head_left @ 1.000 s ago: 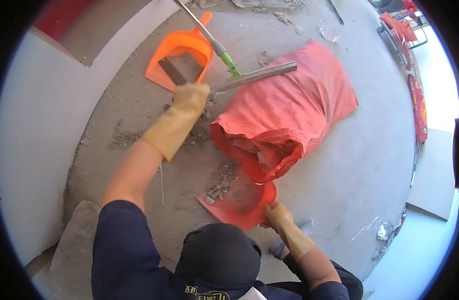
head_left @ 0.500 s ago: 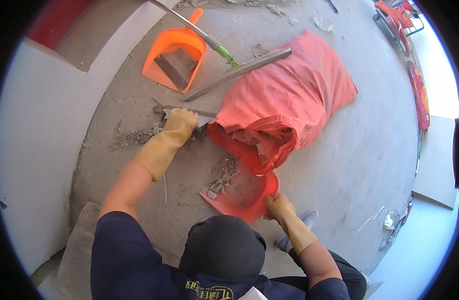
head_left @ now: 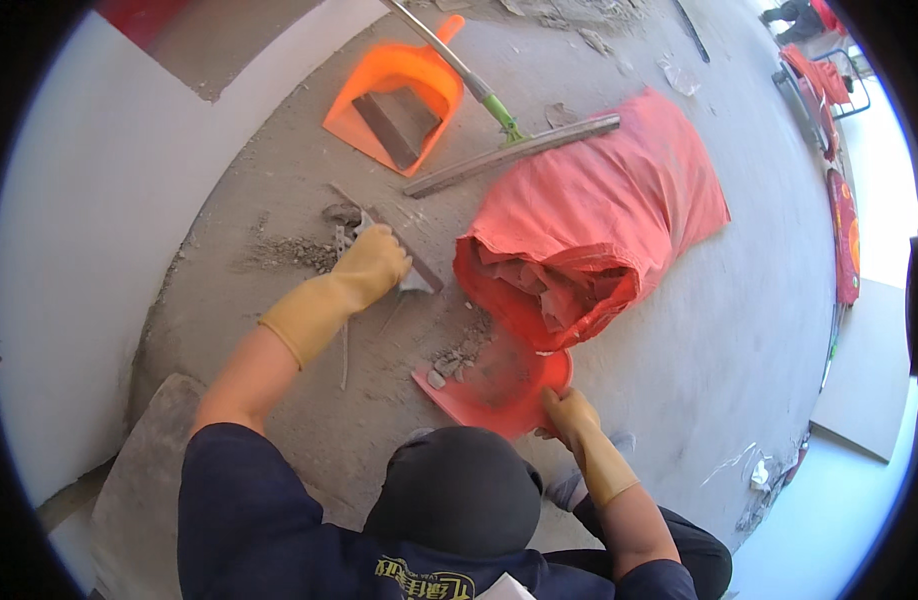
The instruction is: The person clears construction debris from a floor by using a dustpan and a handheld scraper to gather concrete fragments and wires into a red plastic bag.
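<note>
My left hand [head_left: 374, 264], in a yellow rubber glove, grips a flat scraper-like blade [head_left: 419, 262] with a dark straight edge and a pale body; the fist hides its middle. Under and left of it lies a heap of grey rubble [head_left: 301, 252]. My right hand [head_left: 571, 412], gloved too, is closed on the rim of a red dustpan [head_left: 509, 392] resting on the floor. Grey chunks and grit [head_left: 451, 368] lie at the dustpan's left lip. Just beyond it, a full red woven sack [head_left: 609, 190] lies on its side, its mouth facing me with scraps inside.
An orange dustpan [head_left: 441, 72] holding a dark piece sits farther off. A floor squeegee [head_left: 514, 155] with a green joint leans against the sack. A white wall [head_left: 89, 250] bounds the left. A cart [head_left: 804, 105] and a grey panel [head_left: 864, 370] stand right.
The view has shifted, moving the scene rightward. My left hand has drawn away from the sack's mouth and turned the blade to a steeper slant. My right hand keeps hold of the red dustpan.
</note>
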Motion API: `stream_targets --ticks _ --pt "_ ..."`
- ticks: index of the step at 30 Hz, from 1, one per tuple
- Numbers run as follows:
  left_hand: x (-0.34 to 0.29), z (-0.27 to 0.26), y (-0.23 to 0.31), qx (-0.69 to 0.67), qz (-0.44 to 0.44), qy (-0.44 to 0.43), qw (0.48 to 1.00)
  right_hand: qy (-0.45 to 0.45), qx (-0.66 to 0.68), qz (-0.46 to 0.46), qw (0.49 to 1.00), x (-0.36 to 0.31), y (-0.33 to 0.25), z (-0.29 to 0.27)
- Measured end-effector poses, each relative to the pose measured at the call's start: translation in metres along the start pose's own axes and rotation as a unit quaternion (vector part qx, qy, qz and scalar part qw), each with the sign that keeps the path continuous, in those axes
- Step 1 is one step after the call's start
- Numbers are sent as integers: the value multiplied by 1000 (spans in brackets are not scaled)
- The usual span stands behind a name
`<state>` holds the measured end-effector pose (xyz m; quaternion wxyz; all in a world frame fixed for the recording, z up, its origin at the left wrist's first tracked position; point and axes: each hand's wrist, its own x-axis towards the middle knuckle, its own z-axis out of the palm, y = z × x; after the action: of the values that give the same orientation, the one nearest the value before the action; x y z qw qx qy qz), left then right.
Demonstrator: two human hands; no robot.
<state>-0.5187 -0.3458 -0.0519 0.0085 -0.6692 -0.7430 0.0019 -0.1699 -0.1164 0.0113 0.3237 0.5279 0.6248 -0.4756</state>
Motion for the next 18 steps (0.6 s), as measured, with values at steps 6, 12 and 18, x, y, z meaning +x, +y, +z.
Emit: stream_targets --ticks 6,12,18 --pt "9 -50 -31 -97 -370 -132 914 0 -13 27 1000 -4 -4 -1" --pt "-14 -13 -135 -275 -730 -35 624 -47 15 -8 999 -13 -13 2" --pt "-20 -10 -56 -193 -679 -224 672 -75 60 -30 995 -8 -3 2"
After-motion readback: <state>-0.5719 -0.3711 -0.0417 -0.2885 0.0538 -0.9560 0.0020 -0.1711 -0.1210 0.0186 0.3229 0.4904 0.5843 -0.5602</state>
